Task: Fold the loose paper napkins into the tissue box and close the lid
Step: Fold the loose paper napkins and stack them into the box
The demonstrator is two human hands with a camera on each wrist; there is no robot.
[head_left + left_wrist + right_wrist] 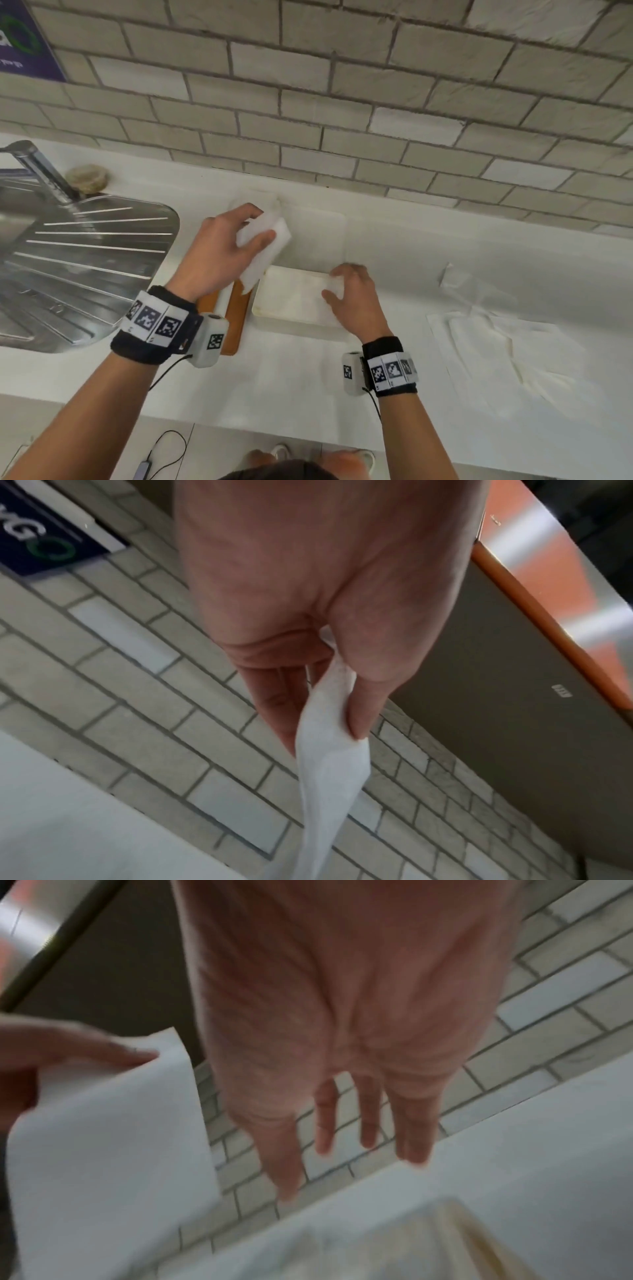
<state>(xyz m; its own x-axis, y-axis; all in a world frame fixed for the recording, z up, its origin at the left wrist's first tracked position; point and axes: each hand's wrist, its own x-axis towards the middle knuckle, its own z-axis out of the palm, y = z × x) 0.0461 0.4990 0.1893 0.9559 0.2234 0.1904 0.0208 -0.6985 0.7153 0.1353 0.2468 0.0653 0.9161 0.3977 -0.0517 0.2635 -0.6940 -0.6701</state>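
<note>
Napkins, a folded white stack, are pinched in the left hand above the tabletop; its grip holds them. Right hand, fingers relaxed, rests over the open white tissue box holding paper.

My right hand fills the upper middle, its fingers straight and spread, holding nothing, over the white countertop and the pale grey brick-pattern tiled wall. At the left my left hand pinches a folded white paper napkin. A blurred cream-coloured box rim sits at the bottom right.
</note>
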